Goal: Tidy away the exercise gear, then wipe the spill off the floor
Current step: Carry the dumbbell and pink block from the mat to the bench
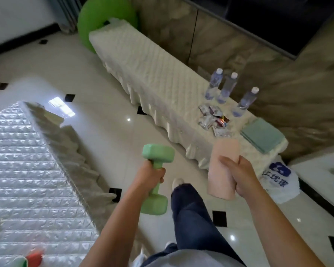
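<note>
My left hand (151, 175) grips the handle of a green dumbbell (156, 154), held upright above the tiled floor (96, 78). My right hand (241, 177) holds a pale pink foam block (225, 157), fingers wrapped round its side. Both hands are in front of me, near the end of a long table (152, 60) covered in white cloth. A large green exercise ball (96, 18) rests in the far corner behind that table. No spill shows on the floor in this view.
On the table stand three water bottles (228, 87), a pile of snack packets (213, 120) and teal folded cloths (262, 134). A white plastic bag (280, 180) lies on the floor by the table's end. A second cloth-covered table (27, 166) fills the left. My leg (191, 214) steps forward.
</note>
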A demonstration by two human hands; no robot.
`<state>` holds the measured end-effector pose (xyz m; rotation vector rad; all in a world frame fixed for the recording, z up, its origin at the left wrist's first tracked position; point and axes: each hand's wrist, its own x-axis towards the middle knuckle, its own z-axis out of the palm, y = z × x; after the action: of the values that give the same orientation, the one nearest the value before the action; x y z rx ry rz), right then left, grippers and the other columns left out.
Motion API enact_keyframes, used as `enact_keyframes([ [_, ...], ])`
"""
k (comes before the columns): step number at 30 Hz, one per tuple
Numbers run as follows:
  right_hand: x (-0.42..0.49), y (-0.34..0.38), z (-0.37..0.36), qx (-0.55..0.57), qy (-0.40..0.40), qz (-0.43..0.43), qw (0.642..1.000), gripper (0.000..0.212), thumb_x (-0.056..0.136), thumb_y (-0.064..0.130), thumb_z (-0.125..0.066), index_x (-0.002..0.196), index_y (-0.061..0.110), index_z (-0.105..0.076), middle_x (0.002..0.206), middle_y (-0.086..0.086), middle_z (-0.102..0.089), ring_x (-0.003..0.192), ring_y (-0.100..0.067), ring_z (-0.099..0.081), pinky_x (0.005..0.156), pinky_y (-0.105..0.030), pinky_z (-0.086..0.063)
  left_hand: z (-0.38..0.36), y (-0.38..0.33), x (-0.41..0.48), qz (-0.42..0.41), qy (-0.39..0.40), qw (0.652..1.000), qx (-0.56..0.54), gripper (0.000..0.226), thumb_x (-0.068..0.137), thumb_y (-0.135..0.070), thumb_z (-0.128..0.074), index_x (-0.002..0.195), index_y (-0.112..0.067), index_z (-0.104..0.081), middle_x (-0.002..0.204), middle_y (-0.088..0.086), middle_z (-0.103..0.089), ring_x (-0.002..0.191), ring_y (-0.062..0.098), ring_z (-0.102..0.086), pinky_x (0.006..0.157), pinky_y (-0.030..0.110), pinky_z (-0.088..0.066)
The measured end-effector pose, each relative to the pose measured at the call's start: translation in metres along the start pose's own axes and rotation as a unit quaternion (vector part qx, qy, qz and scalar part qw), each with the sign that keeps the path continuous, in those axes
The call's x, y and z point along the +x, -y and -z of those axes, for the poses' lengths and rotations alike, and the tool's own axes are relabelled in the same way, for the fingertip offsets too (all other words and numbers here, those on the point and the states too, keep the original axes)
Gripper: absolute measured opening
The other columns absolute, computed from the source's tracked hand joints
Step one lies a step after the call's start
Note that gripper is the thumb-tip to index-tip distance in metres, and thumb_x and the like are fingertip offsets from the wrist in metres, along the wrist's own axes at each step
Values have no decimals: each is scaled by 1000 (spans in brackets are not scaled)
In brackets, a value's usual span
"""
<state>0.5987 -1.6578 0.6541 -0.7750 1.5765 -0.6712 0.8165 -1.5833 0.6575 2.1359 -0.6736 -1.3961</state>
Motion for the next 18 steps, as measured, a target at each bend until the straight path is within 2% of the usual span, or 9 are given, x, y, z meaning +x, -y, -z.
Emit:
enact_keyframes([
  [2, 40, 30, -25, 13, 17, 5, 1000, 33, 85, 17, -62, 115, 9, -52, 101, -10, -63, 84, -24, -60, 65, -33, -49, 13, -30, 38, 2, -5, 1000, 8, 4, 85, -9, -53, 83, -10, -51, 70, 3, -56, 62, 16, -57, 74, 34, -50],
  [4, 80, 62, -49, 28, 23, 4, 999, 30, 85, 15, -61, 114, 11, -53, 96, -8, -63, 77, -19, -59, 62, -31, -47, 29, -63, 74, 5, -12, 1000, 9, 1, 85, -9, -53, 85, -8, -52, 71, 4, -55, 63, 17, -57, 73, 33, -49],
  [8, 146, 122, -95, 10, 34, -6, 999, 41, 83, 19, -64, 121, 14, -52, 109, -9, -61, 92, -27, -59, 84, -42, -50, 62, -128, 134, -7, -17, 1000, -4, 7, 86, -7, -54, 92, -5, -53, 73, 4, -54, 60, 15, -55, 66, 30, -47],
  [12, 205, 172, -141, 1, 36, 8, 999, 30, 83, 15, -64, 111, 14, -54, 103, -8, -61, 90, -27, -58, 86, -42, -49, 91, -177, 193, -18, -20, 1000, 9, 7, 88, -6, -52, 95, -4, -51, 78, 5, -53, 59, 12, -53, 56, 21, -43],
  [14, 230, 188, -165, 0, 28, -2, 1000, 33, 81, 17, -66, 112, 11, -55, 107, -11, -63, 92, -29, -60, 88, -44, -50, 104, -194, 225, -11, -25, 999, 18, 9, 88, -8, -51, 97, -5, -50, 80, 4, -53, 59, 11, -54, 57, 23, -44],
  [18, 279, 212, -214, 8, -4, -28, 1000, 40, 80, 22, -67, 117, 12, -53, 112, -13, -62, 100, -33, -59, 90, -48, -49, 134, -230, 298, -11, -11, 1000, 23, 10, 88, -9, -52, 97, -5, -51, 72, 1, -52, 58, 12, -54, 64, 29, -47],
])
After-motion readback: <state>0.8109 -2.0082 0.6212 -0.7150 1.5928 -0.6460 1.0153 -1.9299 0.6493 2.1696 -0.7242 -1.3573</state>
